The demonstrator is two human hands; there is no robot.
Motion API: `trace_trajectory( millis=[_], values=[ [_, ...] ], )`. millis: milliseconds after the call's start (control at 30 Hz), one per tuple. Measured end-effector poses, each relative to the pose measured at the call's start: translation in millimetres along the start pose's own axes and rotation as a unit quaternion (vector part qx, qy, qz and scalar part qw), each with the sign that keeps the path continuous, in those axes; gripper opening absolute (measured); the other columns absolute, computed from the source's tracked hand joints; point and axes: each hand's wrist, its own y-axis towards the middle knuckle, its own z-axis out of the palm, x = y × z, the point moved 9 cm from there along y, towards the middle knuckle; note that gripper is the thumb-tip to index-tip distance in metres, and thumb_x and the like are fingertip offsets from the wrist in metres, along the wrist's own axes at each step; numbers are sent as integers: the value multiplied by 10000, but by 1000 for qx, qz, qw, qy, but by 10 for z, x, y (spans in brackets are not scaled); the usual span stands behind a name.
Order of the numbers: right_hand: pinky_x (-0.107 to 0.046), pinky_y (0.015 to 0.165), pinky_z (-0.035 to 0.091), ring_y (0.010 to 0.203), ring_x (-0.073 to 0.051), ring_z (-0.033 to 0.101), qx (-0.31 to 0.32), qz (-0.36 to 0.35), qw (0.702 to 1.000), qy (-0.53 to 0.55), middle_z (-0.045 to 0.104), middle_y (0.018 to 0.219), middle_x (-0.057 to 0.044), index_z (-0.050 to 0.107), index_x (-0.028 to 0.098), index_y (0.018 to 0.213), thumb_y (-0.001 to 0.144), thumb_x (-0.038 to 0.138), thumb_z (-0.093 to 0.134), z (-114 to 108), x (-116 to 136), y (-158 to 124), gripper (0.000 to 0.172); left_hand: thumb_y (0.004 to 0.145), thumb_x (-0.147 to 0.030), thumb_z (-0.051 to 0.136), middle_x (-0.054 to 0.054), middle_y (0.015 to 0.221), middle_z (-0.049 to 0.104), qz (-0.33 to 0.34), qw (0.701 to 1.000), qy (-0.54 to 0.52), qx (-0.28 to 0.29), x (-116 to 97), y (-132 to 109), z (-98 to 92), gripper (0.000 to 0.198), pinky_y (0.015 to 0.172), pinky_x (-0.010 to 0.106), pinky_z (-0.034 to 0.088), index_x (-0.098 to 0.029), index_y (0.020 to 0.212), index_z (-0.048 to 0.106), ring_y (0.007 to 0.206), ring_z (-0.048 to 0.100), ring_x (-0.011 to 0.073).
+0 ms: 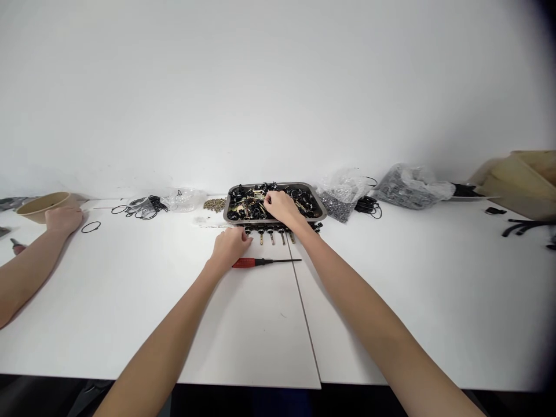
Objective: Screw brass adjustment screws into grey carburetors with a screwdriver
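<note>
A metal tray (324,213) heaped with small black and brass-coloured parts stands at the back middle of the table. My right hand (283,209) reaches over it, thumb and fingers pinched together; whatever lies between them is too small to make out. In front of the tray is a row of black parts with brass shafts (272,238) pointing towards me. My left hand (231,246) is at the row's left end with its fingers curled closed, and their contents are hidden. Just below it lies a red-handled screwdriver (245,263), its dark blade pointing right.
Left of the tray are a pile of small brass pieces (214,204), a plastic bag (186,200) and black rings (147,207). Bags of dark parts (410,188) stand to the right, before a beige bin (521,179). A co-worker's hand (63,220) touches a beige bowl (32,211).
</note>
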Motion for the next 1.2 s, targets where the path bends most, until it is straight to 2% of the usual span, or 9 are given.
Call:
trace_trajectory(
  millis=[167, 433, 667, 933, 1200],
  values=[
    [-256, 693, 384, 805, -193, 617, 3, -4, 1000, 2, 690, 986, -127, 658, 138, 995, 937, 175, 451, 15, 2, 9, 218, 805, -344, 556, 64, 706, 617, -2, 1000, 15, 7, -1, -3, 29, 197, 650, 299, 376, -200, 674, 580, 702, 582, 215],
    [-263, 678, 372, 791, -195, 615, -5, -12, 1000, 5, 690, 959, -121, 656, 143, 963, 926, 183, 457, 20, -1, 17, 206, 804, -423, 582, 44, 712, 628, 12, 1000, -2, 18, -42, -14, -10, 256, 621, 291, 363, -209, 666, 561, 668, 562, 190],
    [-254, 687, 385, 779, -187, 617, -3, -13, 1000, 7, 691, 948, -109, 649, 150, 933, 922, 178, 468, 25, -9, 20, 183, 839, -364, 494, 56, 693, 615, -52, 999, -3, -12, 250, 69, -207, 264, 616, 286, 347, -194, 642, 544, 641, 535, 171],
    [-260, 724, 408, 818, -202, 629, -7, -10, 1000, 8, 690, 952, -107, 650, 156, 927, 921, 174, 474, 18, -6, 14, 177, 779, -375, 553, 34, 707, 611, -61, 998, 5, 11, 273, 60, -75, 221, 603, 269, 348, -195, 652, 526, 632, 519, 149],
    [-261, 719, 405, 765, -192, 611, -9, -13, 999, 39, 690, 898, -106, 664, 153, 889, 894, 167, 500, 40, -23, 24, 164, 777, -375, 544, 28, 724, 605, -58, 998, 8, 16, 287, 83, -51, 215, 600, 279, 349, -203, 655, 504, 644, 517, 158]
  ],
)
